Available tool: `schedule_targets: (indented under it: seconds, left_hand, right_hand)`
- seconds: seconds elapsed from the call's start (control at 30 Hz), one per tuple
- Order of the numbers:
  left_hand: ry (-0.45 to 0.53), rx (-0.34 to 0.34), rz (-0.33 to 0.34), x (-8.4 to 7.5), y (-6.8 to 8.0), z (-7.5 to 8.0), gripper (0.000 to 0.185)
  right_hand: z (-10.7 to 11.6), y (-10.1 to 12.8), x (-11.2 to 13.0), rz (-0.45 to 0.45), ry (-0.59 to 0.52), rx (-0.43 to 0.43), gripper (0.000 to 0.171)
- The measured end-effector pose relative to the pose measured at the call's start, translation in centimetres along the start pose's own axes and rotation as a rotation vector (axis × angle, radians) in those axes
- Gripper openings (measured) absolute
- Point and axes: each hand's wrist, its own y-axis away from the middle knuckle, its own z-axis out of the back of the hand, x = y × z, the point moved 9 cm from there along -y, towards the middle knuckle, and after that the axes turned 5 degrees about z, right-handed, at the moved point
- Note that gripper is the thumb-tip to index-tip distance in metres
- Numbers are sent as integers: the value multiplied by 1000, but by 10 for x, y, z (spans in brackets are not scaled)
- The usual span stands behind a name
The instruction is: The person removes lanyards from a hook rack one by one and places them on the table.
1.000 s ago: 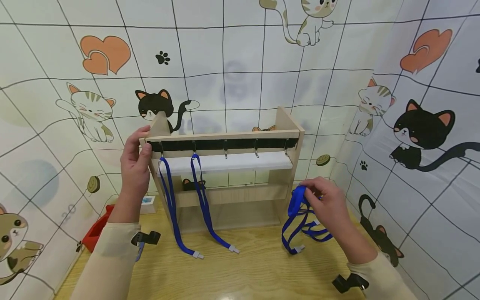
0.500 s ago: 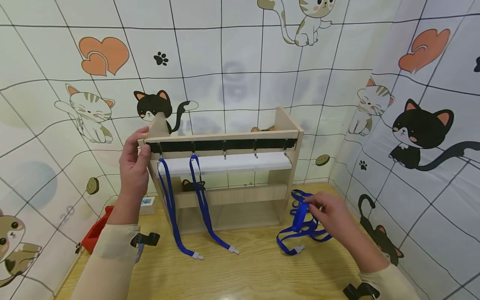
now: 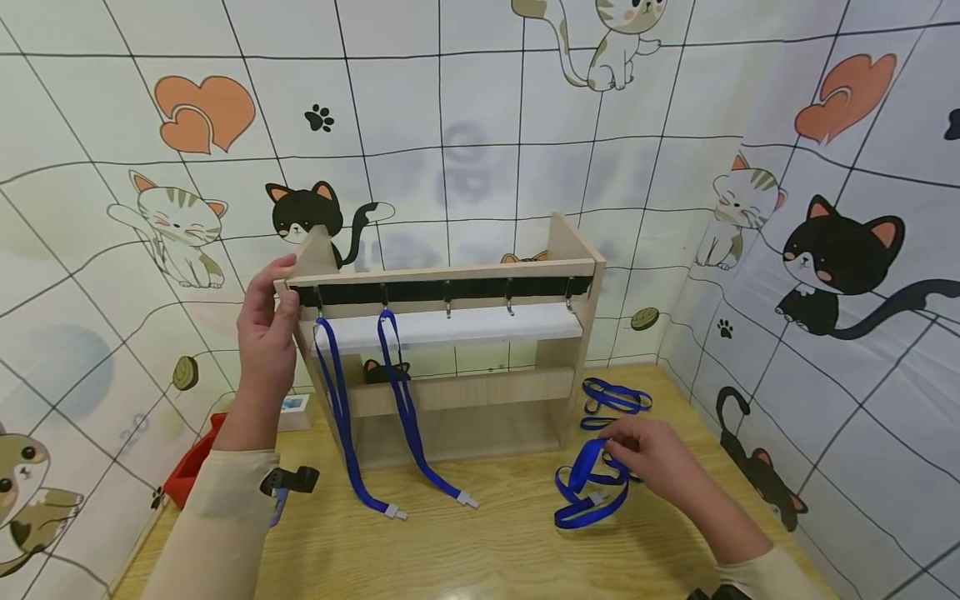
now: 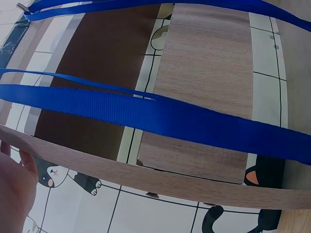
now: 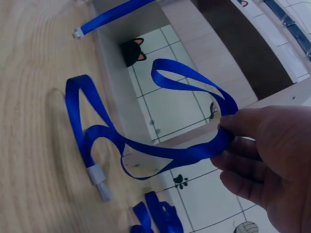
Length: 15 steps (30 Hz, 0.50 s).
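A wooden rack [image 3: 450, 271] with a row of metal hooks stands on the table. Two blue lanyards [image 3: 343, 417] hang from its two left hooks, their clips on the tabletop. My left hand [image 3: 267, 329] grips the rack's upper left corner, thumb on the front. My right hand [image 3: 643, 454] pinches a loose blue lanyard [image 3: 581, 492] just above the table, right of the rack; in the right wrist view the lanyard [image 5: 146, 141] loops from my fingers [image 5: 252, 145]. The left wrist view shows blue straps [image 4: 155, 111] across the rack [image 4: 209, 87].
More blue lanyards [image 3: 611, 400] lie on the table by the rack's right foot. A red object [image 3: 191, 462] and a small white box [image 3: 294, 408] sit at the left. Cat-patterned walls [image 3: 825, 250] close in behind and on the right.
My right hand has come down and toward me, drawing one lanyard out of the pile and lowering it to the table. The left hand has stayed on the rack.
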Motion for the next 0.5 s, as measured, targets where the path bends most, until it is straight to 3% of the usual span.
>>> schedule_targets:
  seconds: [0.23, 0.5]
  left_hand:
    - [6, -1, 3, 0, -1, 1, 40]
    - [8, 1, 9, 1, -2, 1, 40]
  right_hand:
    - [-20, 2, -19, -66, -36, 46, 11]
    - [-44, 6, -46, -68, -46, 97, 8]
